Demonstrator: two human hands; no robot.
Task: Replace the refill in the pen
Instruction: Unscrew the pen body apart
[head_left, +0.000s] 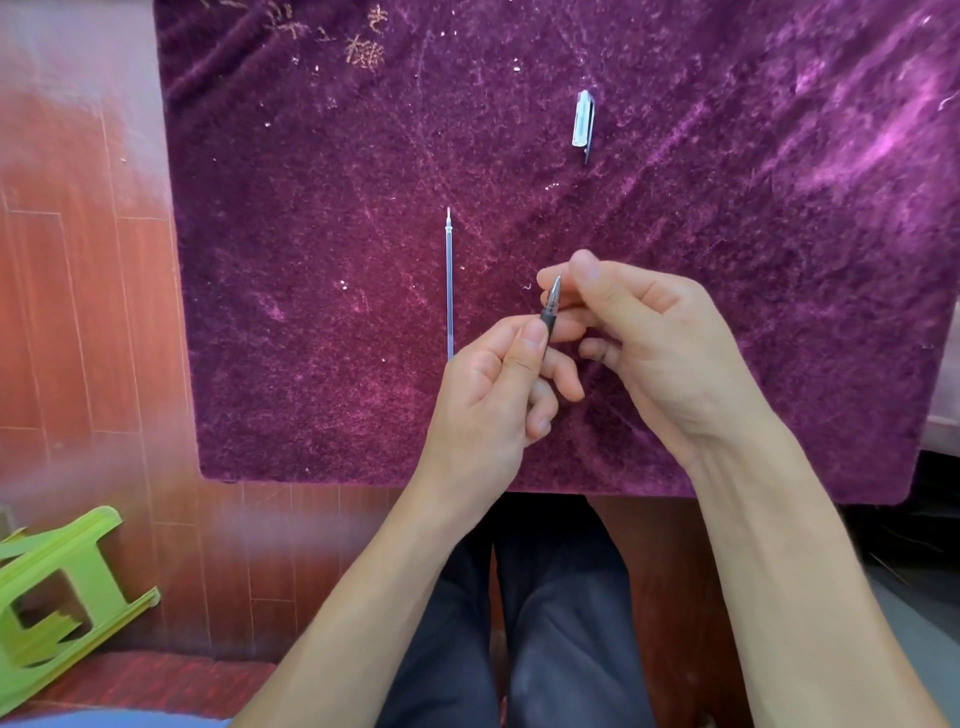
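Holding the pen (549, 312) up over the counter (311, 364) near the middle of the frame, you have split the work between your two hands. Your left hand (498, 395) is curled closed around the barrel, thumb pressed along its side, so most of the body is hidden in your fist and only the dark grip and the tip show above it. That looks like an anchoring hold: it keeps the barrel from turning. Your right hand (639, 332) is mostly closed too, with thumb and forefinger pinched on the metal tip cone and the other fingers tucked under. My guess is you are twisting the cone, but I cannot tell whether you are loosening or tightening it, nor whether a refill sits inside the barrel.

One refill (450, 280) lies loose on the purple cloth just left of your hands, pointing toward the top of the frame, its lower end hidden behind your left knuckles. It looks clear, but I cannot tell whether it is the spent one or the new one. Keeping it this near means a short reach when you need it.

The cap (583, 120) lies well apart in the upper middle of the frame, out of the way of your hands, where it will not get knocked.
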